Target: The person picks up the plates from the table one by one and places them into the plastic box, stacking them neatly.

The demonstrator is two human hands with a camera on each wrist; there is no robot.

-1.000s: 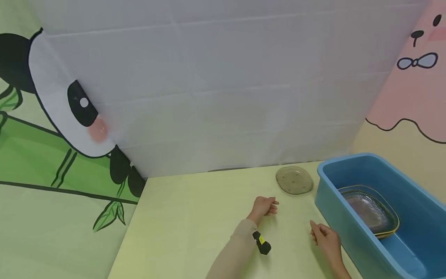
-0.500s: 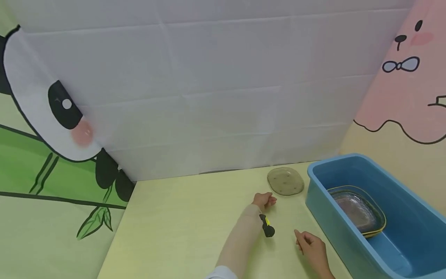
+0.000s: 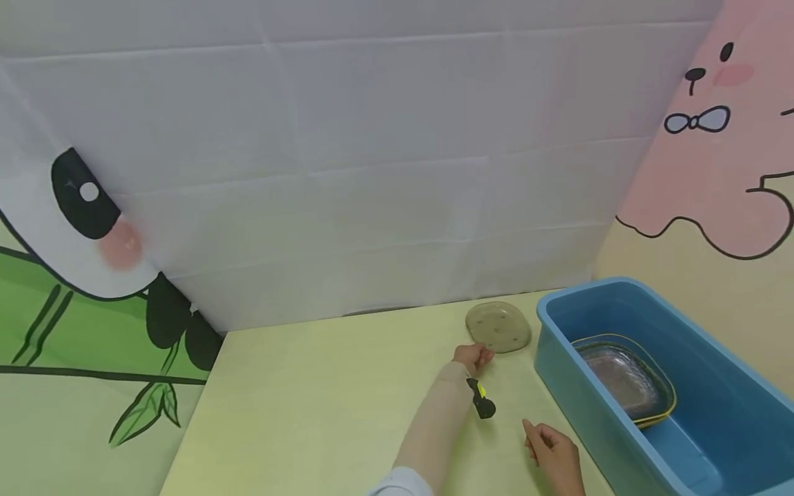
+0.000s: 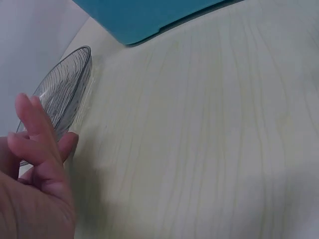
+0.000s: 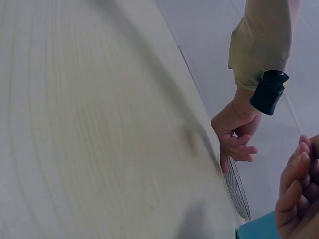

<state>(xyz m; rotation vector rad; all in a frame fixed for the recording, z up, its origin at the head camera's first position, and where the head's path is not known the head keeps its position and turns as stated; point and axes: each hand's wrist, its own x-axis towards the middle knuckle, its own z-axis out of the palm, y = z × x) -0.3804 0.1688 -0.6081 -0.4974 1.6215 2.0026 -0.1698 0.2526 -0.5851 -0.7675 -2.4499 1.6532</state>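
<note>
A clear ribbed glass plate [image 3: 498,326] lies flat on the table near its back edge, beside a blue bin. My left hand [image 3: 474,355] is at the plate's near edge; its fingers overlap the rim in the head view. The left wrist view shows the left hand [image 4: 40,174] with fingers spread and partly bent against the glass plate [image 4: 62,92]; a firm hold is not visible. My right hand [image 3: 553,455] hovers over the table near the bin, fingers loosely bent, holding nothing. In the right wrist view the right hand [image 5: 299,194] shows at the right edge.
The blue plastic bin [image 3: 589,406] stands on the right, its high wall next to the right hand. Inside it, stacked glass dishes [image 3: 626,379] with a gold rim lean toward the left wall. A white cloth wall [image 3: 372,172] rises behind the pale yellow table [image 3: 310,413].
My left hand has moved forward from short of the plate to its near edge. The head view has turned slightly, shifting the scene leftward. My right hand stays beside the bin.
</note>
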